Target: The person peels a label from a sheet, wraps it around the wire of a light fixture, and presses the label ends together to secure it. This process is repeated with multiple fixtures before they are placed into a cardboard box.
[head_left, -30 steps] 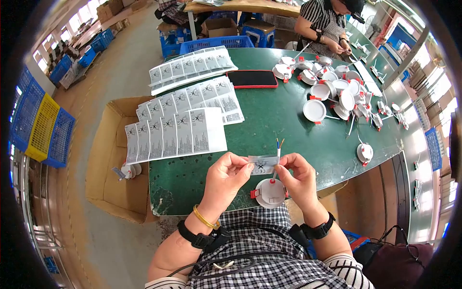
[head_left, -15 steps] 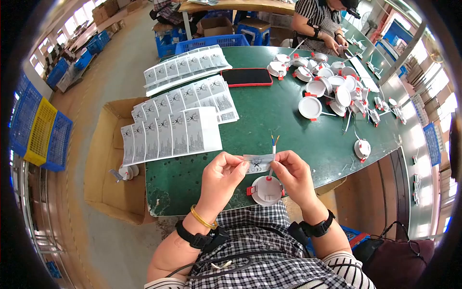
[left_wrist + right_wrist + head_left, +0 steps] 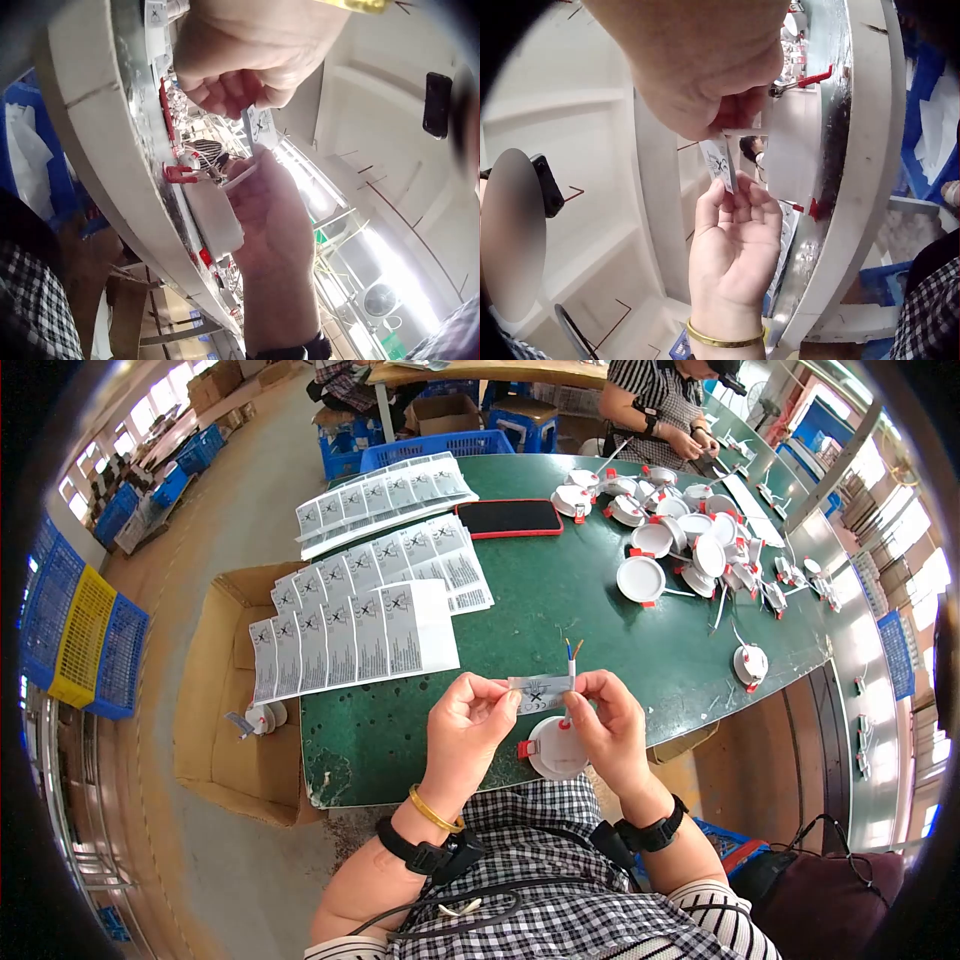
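Between my two hands is a small silver-grey printed label [image 3: 540, 693], seen also in the right wrist view as a folded label [image 3: 720, 166]. My left hand [image 3: 468, 725] pinches its left end between thumb and fingers. With thumb and fingers my right hand [image 3: 608, 725] pinches the label's other end against the white cable [image 3: 573, 672], whose bared blue and brown wires point up. The cable comes from a round white downlight [image 3: 558, 748] with red-tipped spring clips, resting at the table's near edge below the hands.
Label sheets [image 3: 350, 635] lie in stacks on the left of the green table [image 3: 540, 600], beside a phone [image 3: 510, 518]. Many downlights [image 3: 640, 578] are heaped at the right. A cardboard box [image 3: 215, 735] stands left of the table. Another person [image 3: 665, 410] works at the far side.
Both hands keep their pinch on the label and cable, with only slight shifts. The head view has drifted a little. The person across the table has moved their hands.
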Available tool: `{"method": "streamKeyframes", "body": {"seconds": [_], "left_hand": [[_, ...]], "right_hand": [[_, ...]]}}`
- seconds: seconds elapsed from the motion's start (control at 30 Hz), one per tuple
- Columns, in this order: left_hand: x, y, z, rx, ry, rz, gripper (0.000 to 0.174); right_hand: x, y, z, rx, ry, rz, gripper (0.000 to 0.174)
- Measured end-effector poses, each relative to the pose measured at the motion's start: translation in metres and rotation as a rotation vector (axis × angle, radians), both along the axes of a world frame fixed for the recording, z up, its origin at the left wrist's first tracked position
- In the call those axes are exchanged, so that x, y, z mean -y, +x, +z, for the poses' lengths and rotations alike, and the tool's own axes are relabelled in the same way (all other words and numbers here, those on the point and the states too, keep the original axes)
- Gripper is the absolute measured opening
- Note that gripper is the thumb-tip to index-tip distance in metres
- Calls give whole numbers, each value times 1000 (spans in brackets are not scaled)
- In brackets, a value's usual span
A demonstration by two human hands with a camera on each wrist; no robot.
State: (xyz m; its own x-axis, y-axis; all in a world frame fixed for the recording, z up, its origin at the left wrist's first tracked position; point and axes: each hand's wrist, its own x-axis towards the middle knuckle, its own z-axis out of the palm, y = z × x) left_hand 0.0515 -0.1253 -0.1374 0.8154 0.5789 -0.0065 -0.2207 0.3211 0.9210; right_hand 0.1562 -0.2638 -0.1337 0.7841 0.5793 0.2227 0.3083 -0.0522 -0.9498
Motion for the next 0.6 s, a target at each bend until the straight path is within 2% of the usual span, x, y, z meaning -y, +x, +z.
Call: {"method": "streamKeyframes", "body": {"seconds": [0.1,0.27,0.37,0.6], "left_hand": [[1,1,0,32,-34,-3,7],[6,1,0,55,-64,-4,7],[7,0,0,64,-60,3,6],[5,2,-9,58,-64,-30,8]], "right_hand": [[1,-1,2,-14,22,-2,10],[2,-5,12,-264,77,43,11],[3,-5,11,-315,112,61,11],[5,-3,7,-290,100,62,11]]}}
